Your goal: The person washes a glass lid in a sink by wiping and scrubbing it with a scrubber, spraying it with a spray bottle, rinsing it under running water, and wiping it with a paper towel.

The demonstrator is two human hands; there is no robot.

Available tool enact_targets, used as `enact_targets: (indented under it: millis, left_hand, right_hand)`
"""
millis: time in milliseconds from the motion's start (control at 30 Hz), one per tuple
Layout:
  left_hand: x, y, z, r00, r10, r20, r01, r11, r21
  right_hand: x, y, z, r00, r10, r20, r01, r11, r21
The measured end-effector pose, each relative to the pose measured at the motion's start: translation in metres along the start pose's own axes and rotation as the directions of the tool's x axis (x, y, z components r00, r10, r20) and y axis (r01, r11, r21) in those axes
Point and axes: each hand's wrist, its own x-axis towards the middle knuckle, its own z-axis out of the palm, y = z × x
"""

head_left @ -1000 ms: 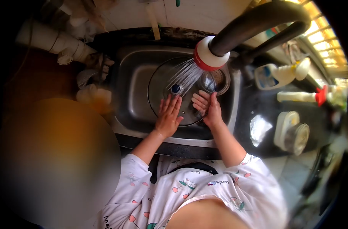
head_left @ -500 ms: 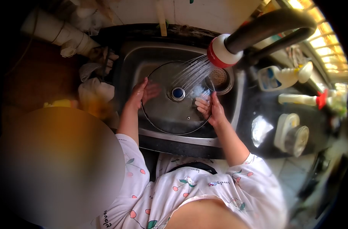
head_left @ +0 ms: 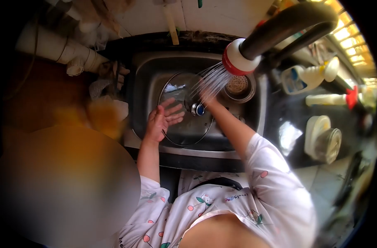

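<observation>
On my feed's right side, 2 bottles stand out by the dark worktop (head_left: pixel 275 118): a white bottle with a blue label (head_left: pixel 296 79) and a pale bottle with a red top (head_left: pixel 327 100). Nearer, I see a white tub (head_left: pixel 313 131) overlapping a round container (head_left: pixel 331 146). Far left, I make out a white pipe (head_left: pixel 58 51).

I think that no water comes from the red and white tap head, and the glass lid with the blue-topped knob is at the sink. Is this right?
Not quite: water does come from the red and white tap head, in thin streams, as the head view shows. The rest is right.
</observation>
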Motion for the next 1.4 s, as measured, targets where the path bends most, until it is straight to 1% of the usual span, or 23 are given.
enact_targets:
  millis: [33, 100, 200, 233, 333, 367, 467, 500, 600, 633, 733, 767, 867, 900, 933, 967, 1033, 1067, 1133, 1200, 1267, 1333, 1400]
  left_hand:
    - [0.003, -0.005, 0.002, 1.0, 0.017, -0.012, -0.017, 1.0, 0.015]
    - [0.005, -0.004, 0.001, 0.999, 0.015, -0.037, -0.013, 0.999, 0.031]
    - [0.014, -0.008, -0.005, 0.996, 0.004, -0.085, 0.001, 0.998, 0.055]
    - [0.017, -0.013, -0.007, 0.995, -0.003, -0.104, 0.009, 0.998, 0.062]
    - [0.028, -0.033, -0.002, 0.944, 0.187, -0.273, -0.149, 0.977, 0.155]
    - [0.022, -0.03, -0.01, 0.982, 0.002, -0.19, 0.01, 0.998, 0.066]
    - [0.018, -0.024, -0.001, 0.993, -0.002, -0.118, 0.01, 0.998, 0.066]
    - [0.026, -0.031, 0.004, 0.947, 0.209, -0.245, -0.156, 0.963, 0.221]
    - [0.021, -0.028, 0.001, 0.968, 0.124, -0.216, -0.093, 0.984, 0.149]
    - [0.018, -0.025, -0.006, 0.995, 0.0, -0.101, 0.008, 0.996, 0.084]
    - [0.015, -0.027, -0.006, 0.981, -0.025, -0.191, 0.062, 0.979, 0.192]
    - [0.015, -0.032, -0.014, 0.977, 0.011, -0.214, 0.036, 0.977, 0.212]
    - [0.009, -0.026, -0.005, 0.97, 0.116, -0.213, -0.093, 0.989, 0.115]
    - [0.004, -0.02, -0.001, 0.976, 0.092, -0.198, -0.074, 0.992, 0.098]
    - [-0.001, -0.015, 0.001, 0.98, 0.074, -0.184, -0.06, 0.995, 0.081]
    - [-0.003, -0.014, 0.001, 0.983, 0.059, -0.174, -0.048, 0.997, 0.063]
    - [-0.007, -0.016, -0.002, 0.979, 0.086, -0.187, -0.063, 0.99, 0.128]
    - [-0.008, -0.016, -0.002, 0.977, 0.099, -0.189, -0.068, 0.985, 0.161]
    - [-0.01, -0.015, 0.0, 0.974, 0.081, -0.211, -0.052, 0.989, 0.139]
    - [-0.009, -0.011, 0.006, 0.974, 0.078, -0.214, -0.049, 0.989, 0.138]
    - [-0.013, -0.009, 0.012, 0.974, 0.087, -0.211, -0.054, 0.986, 0.156]
    - [-0.016, -0.01, 0.009, 0.968, 0.108, -0.225, -0.077, 0.987, 0.143]
    - [-0.021, -0.008, 0.008, 0.954, 0.136, -0.268, -0.09, 0.98, 0.177]
  right_hand:
    - [0.006, -0.004, 0.014, 0.974, -0.205, -0.098, 0.165, 0.934, -0.318]
    - [0.016, -0.016, 0.022, 0.92, -0.348, -0.179, 0.241, 0.865, -0.44]
    - [0.017, -0.072, -0.007, 0.899, -0.297, -0.323, 0.265, 0.954, -0.14]
    - [0.018, -0.124, -0.081, 0.983, 0.163, 0.078, -0.181, 0.907, 0.38]
    - [0.011, -0.14, -0.096, 0.998, 0.067, 0.004, -0.064, 0.928, 0.366]
    - [0.015, -0.125, -0.08, 0.991, 0.133, 0.013, -0.123, 0.876, 0.467]
    - [0.021, -0.123, -0.096, 0.941, 0.043, 0.336, -0.036, 0.999, -0.026]
    - [0.011, -0.141, -0.09, 0.988, 0.111, -0.106, -0.063, 0.921, 0.383]
    - [0.009, -0.137, -0.094, 0.993, 0.117, 0.0, -0.104, 0.88, 0.464]
    - [0.02, -0.13, -0.09, 0.963, 0.265, 0.052, -0.253, 0.815, 0.522]
    - [0.02, -0.132, -0.095, 0.979, 0.196, 0.045, -0.194, 0.862, 0.468]
    - [0.007, -0.136, -0.103, 0.997, 0.057, 0.057, -0.075, 0.924, 0.375]
    - [-0.026, -0.125, -0.133, 0.988, -0.15, 0.023, 0.118, 0.856, 0.504]
    - [-0.036, -0.111, -0.135, 0.999, -0.041, 0.001, 0.032, 0.78, 0.624]
    - [-0.047, -0.094, -0.142, 0.959, 0.155, 0.237, -0.277, 0.693, 0.665]
    - [-0.06, -0.068, -0.137, 0.969, 0.205, 0.14, -0.247, 0.831, 0.499]
    - [-0.081, -0.041, -0.141, 0.83, 0.407, 0.382, -0.408, 0.909, -0.082]
    - [-0.096, -0.033, -0.129, 0.804, 0.453, 0.386, -0.365, 0.887, -0.281]
    - [-0.096, -0.028, -0.127, 0.713, 0.362, 0.6, -0.098, 0.899, -0.426]
    - [-0.08, -0.03, -0.13, 0.507, 0.312, 0.804, -0.082, 0.946, -0.315]
    - [-0.085, -0.027, -0.131, 0.669, 0.274, 0.691, -0.15, 0.96, -0.235]
    - [-0.083, -0.021, -0.153, 0.73, 0.245, 0.638, -0.392, 0.915, 0.097]
    - [-0.085, -0.013, -0.175, 0.763, 0.286, 0.58, -0.427, 0.896, 0.12]
